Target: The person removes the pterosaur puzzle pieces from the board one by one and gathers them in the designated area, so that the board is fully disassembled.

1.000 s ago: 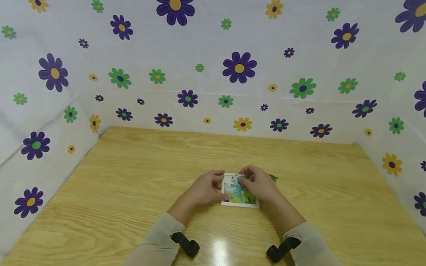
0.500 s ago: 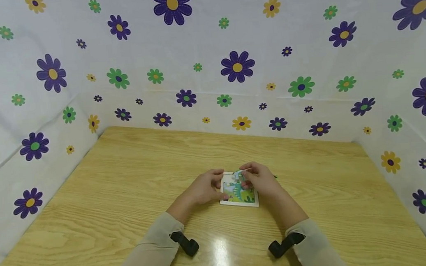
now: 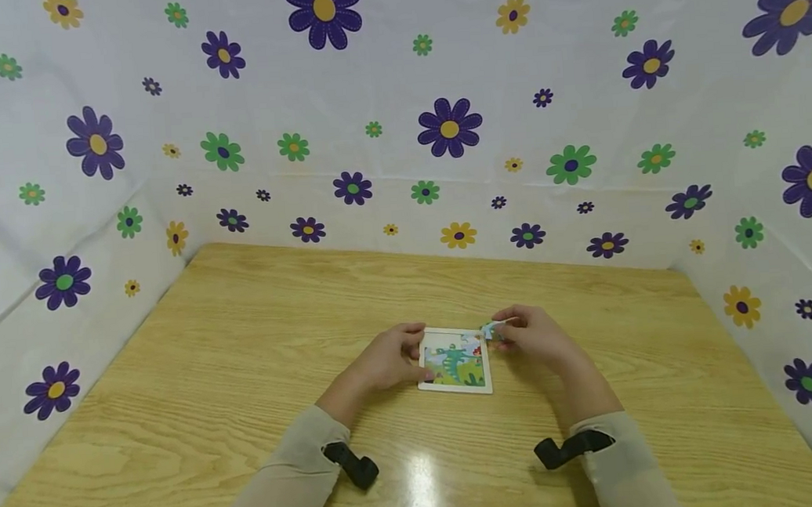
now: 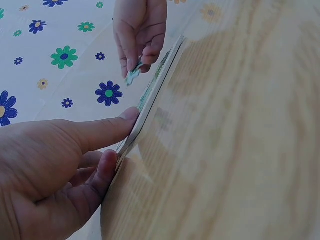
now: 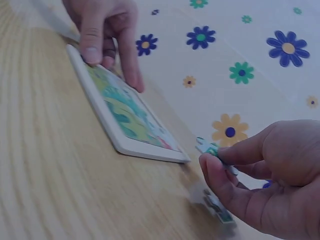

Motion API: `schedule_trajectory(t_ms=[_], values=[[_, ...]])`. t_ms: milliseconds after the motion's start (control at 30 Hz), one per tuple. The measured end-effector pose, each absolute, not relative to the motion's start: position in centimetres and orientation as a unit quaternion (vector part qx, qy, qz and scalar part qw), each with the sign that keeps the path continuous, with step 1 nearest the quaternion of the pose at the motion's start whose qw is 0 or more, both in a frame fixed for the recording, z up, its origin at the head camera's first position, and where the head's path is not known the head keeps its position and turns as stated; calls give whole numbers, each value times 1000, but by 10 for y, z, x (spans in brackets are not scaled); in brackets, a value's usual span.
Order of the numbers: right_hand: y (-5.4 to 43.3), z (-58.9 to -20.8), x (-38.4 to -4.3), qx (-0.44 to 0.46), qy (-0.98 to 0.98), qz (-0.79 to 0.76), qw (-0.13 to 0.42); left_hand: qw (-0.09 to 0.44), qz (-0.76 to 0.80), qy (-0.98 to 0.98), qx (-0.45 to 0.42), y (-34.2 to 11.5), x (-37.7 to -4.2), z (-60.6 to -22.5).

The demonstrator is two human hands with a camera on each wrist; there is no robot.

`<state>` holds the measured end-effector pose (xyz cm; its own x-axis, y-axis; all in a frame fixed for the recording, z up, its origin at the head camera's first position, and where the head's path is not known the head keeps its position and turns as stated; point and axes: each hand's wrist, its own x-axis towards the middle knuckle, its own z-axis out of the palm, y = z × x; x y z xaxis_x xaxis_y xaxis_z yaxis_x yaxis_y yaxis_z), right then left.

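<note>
A thin, square puzzle board with a white frame and a printed green dinosaur picture (image 3: 458, 390) is laid flat on the light, wood-grained table (image 3: 241, 320), between the two hands. Its left side is held by the left hand (image 3: 385, 359): the thumb is placed on the lower left of the board, and the other fingers are set at the outer edge toward the far left corner. A small, flat jigsaw piece in pale blue and green (image 5: 206, 147) is pinched between the thumb and fingers of the right hand (image 3: 535, 339), with the grip narrowed to the thickness of the piece. This piece is positioned just beside the far right corner of the board; in the right wrist view it is seen raised off the table and apart from the frame. A second, dark-edged jigsaw piece (image 5: 218, 207) is located on the table below the right hand, near the same corner. A pale, unpictured area is shown at the upper left of the board. The table is bordered by white cloth printed with purple, green and yellow flowers (image 3: 338, 93).
</note>
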<state>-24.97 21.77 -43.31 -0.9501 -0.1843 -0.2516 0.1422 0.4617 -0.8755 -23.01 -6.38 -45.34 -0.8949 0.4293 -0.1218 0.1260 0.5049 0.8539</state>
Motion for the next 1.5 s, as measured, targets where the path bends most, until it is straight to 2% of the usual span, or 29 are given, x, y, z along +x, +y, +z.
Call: schedule_trajectory(t_ms=[600,1500], values=[[284,-425,-240,7,855,-483,189,164,469,852,162,-63,-230,-454],[266,-422,-238,29,879,-450,158,159,465,855,164,-63,-229,-452]])
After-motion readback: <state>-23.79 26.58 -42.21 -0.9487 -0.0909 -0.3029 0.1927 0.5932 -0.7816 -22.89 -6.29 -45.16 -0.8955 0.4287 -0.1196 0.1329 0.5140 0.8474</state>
